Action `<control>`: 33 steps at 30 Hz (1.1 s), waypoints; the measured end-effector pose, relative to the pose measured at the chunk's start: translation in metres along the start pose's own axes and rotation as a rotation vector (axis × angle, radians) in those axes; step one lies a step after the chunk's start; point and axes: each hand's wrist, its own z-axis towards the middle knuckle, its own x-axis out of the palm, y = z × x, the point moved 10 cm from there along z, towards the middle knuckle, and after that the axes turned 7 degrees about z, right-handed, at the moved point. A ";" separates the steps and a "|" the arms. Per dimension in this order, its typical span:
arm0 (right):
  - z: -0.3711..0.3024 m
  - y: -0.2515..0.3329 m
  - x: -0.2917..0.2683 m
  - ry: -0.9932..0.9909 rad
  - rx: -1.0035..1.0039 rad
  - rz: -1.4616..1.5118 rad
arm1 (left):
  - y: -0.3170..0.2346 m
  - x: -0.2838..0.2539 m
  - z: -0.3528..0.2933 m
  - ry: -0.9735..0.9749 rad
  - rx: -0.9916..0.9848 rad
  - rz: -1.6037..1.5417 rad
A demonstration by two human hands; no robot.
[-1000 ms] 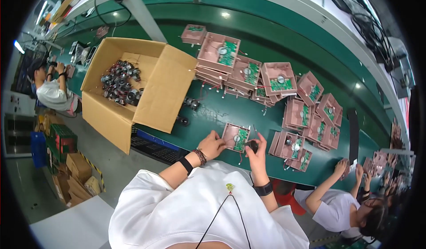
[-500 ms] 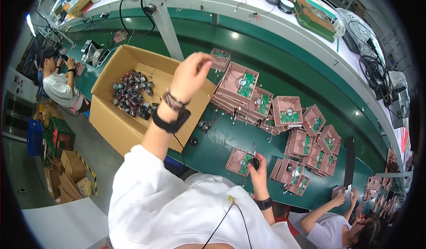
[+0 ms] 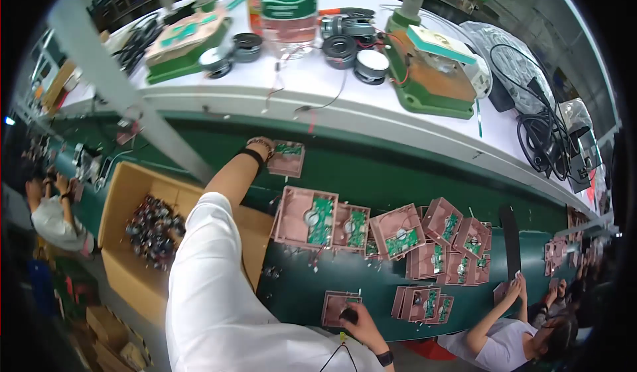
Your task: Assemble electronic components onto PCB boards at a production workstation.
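Observation:
My left arm stretches far forward over the green belt. Its hand [image 3: 268,144], mostly hidden past the bracelet, is at the left edge of a pink plastic housing [image 3: 285,166] with a green circuit board. Whether the fingers grip it cannot be seen. Close to my body, my right hand [image 3: 365,327] is closed around a small black round speaker [image 3: 348,315]. It holds the speaker over another pink housing [image 3: 334,301] on the green bench.
Stacked pink housings [image 3: 305,219] with boards extend rightward. A cardboard box [image 3: 119,239] of small speakers [image 3: 156,229] stands at left. A white shelf [image 3: 252,97] with a bottle [image 3: 288,7] and green stands crosses above; a slanted post [image 3: 146,120] supports it. Co-workers sit on both sides.
My left hand has moved forward from above the box's edge to the far housing, and that housing sits farther left along the belt. My right hand still holds the speaker. The view has tipped upward.

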 end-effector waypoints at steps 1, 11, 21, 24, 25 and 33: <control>0.001 -0.004 0.008 0.056 0.062 0.113 | 0.028 0.075 0.058 0.002 -0.010 -0.009; 0.016 -0.027 0.010 -0.003 0.293 0.530 | -0.033 0.061 0.051 0.281 0.259 0.096; 0.008 0.017 0.018 0.128 -0.080 0.463 | 0.043 -0.109 -0.185 0.053 -0.050 -0.971; -0.016 0.023 0.019 0.173 -0.137 0.484 | 0.052 -0.131 -0.266 -0.066 0.050 -0.965; -0.014 0.026 0.020 0.202 -0.155 0.523 | 0.049 -0.135 -0.287 -0.058 0.047 -0.955; -0.032 0.018 0.010 0.250 0.002 0.608 | -0.112 -0.139 -0.356 -0.037 0.132 -1.063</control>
